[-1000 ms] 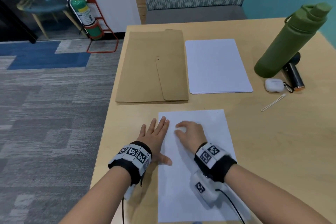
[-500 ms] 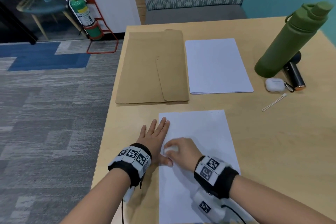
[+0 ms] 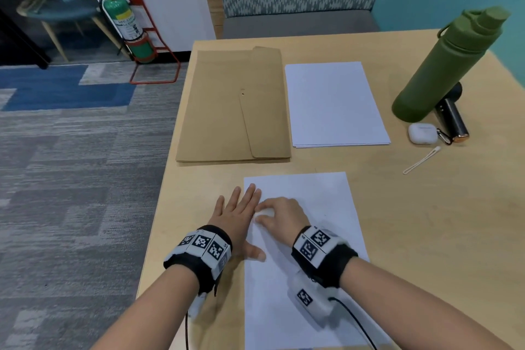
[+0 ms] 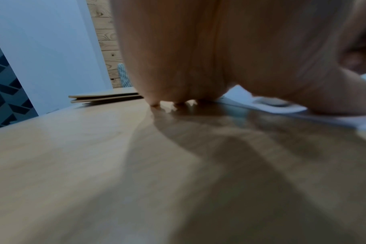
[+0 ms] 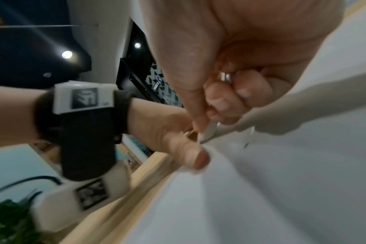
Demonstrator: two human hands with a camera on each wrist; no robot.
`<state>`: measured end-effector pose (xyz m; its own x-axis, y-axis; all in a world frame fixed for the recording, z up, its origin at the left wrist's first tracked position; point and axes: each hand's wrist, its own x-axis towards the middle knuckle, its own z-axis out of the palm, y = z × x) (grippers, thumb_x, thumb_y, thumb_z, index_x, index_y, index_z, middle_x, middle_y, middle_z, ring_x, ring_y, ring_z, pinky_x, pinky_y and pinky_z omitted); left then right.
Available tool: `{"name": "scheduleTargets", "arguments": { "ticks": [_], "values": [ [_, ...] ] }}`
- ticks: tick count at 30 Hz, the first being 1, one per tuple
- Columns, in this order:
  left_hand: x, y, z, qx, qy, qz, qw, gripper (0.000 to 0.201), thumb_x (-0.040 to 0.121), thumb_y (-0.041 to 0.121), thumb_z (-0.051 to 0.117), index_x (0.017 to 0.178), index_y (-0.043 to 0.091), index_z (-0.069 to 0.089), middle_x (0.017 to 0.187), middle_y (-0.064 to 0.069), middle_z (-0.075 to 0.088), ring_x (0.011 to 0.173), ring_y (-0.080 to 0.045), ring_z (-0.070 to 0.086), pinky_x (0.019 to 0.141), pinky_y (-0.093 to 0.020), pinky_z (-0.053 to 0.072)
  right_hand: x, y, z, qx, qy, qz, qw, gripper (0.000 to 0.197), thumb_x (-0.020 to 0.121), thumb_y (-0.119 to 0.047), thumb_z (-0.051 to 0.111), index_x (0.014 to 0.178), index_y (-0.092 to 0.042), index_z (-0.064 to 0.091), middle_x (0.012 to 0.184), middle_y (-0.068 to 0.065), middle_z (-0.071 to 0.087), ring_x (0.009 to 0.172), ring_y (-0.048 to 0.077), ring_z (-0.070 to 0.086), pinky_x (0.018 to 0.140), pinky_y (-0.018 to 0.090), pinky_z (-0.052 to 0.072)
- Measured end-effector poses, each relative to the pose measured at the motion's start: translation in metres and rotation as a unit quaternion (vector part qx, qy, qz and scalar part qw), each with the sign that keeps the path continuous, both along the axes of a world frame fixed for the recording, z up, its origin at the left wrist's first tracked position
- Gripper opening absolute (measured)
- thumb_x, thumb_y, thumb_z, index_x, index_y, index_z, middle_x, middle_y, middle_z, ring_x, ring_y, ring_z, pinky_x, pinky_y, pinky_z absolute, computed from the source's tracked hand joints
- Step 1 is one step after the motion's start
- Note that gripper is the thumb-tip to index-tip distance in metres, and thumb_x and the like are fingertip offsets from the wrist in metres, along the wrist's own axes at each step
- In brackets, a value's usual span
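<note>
A white sheet of paper point(image 3: 312, 202) lies on the wooden table point(image 3: 426, 221) near its front edge. My left hand point(image 3: 238, 207) lies flat with straight fingers across the sheet's left edge, and its thumb point(image 5: 190, 153) presses on the paper. My right hand point(image 3: 281, 213) sits right beside it on the sheet with curled fingers. In the right wrist view its thumb and fingers point(image 5: 205, 127) pinch a thin white edge, apparently the sheet's left edge, slightly lifted. The left wrist view shows my palm point(image 4: 198, 66) low over the table and the sheet point(image 4: 282, 109).
A brown envelope point(image 3: 233, 105) and a stack of white paper point(image 3: 335, 105) lie further back. At the right stand a green bottle point(image 3: 443, 65), a black cylinder point(image 3: 451, 119), a white earbud case point(image 3: 422, 133) and a thin white loop point(image 3: 420, 160). The table's left edge is just beside my left wrist.
My right hand slid down the sheet's left edge towards me, then back up a little, staying against my left hand. The left hand and the sheet have kept still.
</note>
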<state>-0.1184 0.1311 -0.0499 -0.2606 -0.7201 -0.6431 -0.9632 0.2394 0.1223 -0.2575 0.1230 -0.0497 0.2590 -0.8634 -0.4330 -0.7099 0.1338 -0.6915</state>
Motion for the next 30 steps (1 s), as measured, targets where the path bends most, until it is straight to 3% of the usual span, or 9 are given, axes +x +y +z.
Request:
{"name": "scheduleTargets", "arguments": {
  "ticks": [6,10,15,20,23,25,30],
  "values": [
    [0.000,0.001,0.000,0.001,0.002,0.004,1.000,0.129,0.069,0.066,0.066,0.143,0.020,-0.030,0.150,0.006,-0.036,0.140,-0.022,-0.030,0.112,-0.047,-0.015,0.000,0.017,0.004,0.043,0.011,0.072,0.996,0.026,0.081,-0.026,0.059,0.106,-0.026,0.068,0.111,-0.001,0.068,0.103,0.018,0.061,0.087,0.030,0.049],
    [0.000,0.000,0.000,0.001,-0.002,0.002,1.000,0.127,0.071,0.066,0.064,0.143,0.020,-0.030,0.149,0.006,-0.037,0.140,-0.022,-0.030,0.112,-0.046,-0.016,-0.002,0.002,0.004,-0.006,0.015,0.010,1.000,0.027,0.084,-0.028,0.058,0.111,-0.029,0.065,0.114,-0.001,0.068,0.105,0.018,0.061,0.091,0.031,0.047],
    [0.001,0.000,-0.001,0.006,0.001,0.001,1.000,0.130,0.069,0.067,0.065,0.142,0.020,-0.032,0.148,0.006,-0.038,0.139,-0.022,-0.030,0.112,-0.046,-0.016,-0.013,0.008,0.010,0.031,0.041,0.163,0.985,0.024,0.083,-0.029,0.059,0.106,-0.031,0.067,0.109,-0.002,0.069,0.106,0.018,0.059,0.089,0.032,0.047],
    [0.001,0.000,-0.001,0.006,0.003,0.003,1.000,0.131,0.068,0.068,0.065,0.143,0.020,-0.030,0.149,0.007,-0.037,0.140,-0.022,-0.030,0.113,-0.047,-0.015,-0.011,-0.008,0.011,-0.029,0.039,0.088,0.995,0.029,0.088,-0.029,0.055,0.115,-0.029,0.063,0.118,0.002,0.066,0.111,0.020,0.057,0.092,0.031,0.045],
    [0.000,0.000,0.001,0.007,0.004,0.000,1.000,0.130,0.069,0.068,0.065,0.143,0.020,-0.030,0.149,0.006,-0.037,0.140,-0.022,-0.030,0.112,-0.046,-0.015,-0.022,0.009,0.012,0.011,0.033,0.174,0.984,0.024,0.087,-0.028,0.056,0.109,-0.027,0.066,0.108,0.000,0.070,0.102,0.017,0.060,0.083,0.028,0.044],
    [-0.001,0.000,0.002,0.008,0.005,0.001,1.000,0.130,0.069,0.068,0.065,0.143,0.020,-0.030,0.149,0.006,-0.037,0.140,-0.023,-0.030,0.112,-0.047,-0.015,-0.025,0.009,0.015,0.024,0.063,0.218,0.974,0.025,0.086,-0.031,0.058,0.109,-0.029,0.066,0.110,-0.003,0.069,0.104,0.015,0.058,0.086,0.028,0.044],
    [0.000,0.000,0.002,0.009,-0.006,0.000,1.000,0.128,0.070,0.067,0.064,0.143,0.020,-0.031,0.149,0.006,-0.038,0.140,-0.023,-0.030,0.112,-0.047,-0.015,-0.007,-0.008,0.014,-0.028,0.057,0.125,0.990,0.027,0.087,-0.029,0.056,0.113,-0.030,0.065,0.117,0.001,0.067,0.110,0.020,0.058,0.090,0.030,0.045]
  ]
}}
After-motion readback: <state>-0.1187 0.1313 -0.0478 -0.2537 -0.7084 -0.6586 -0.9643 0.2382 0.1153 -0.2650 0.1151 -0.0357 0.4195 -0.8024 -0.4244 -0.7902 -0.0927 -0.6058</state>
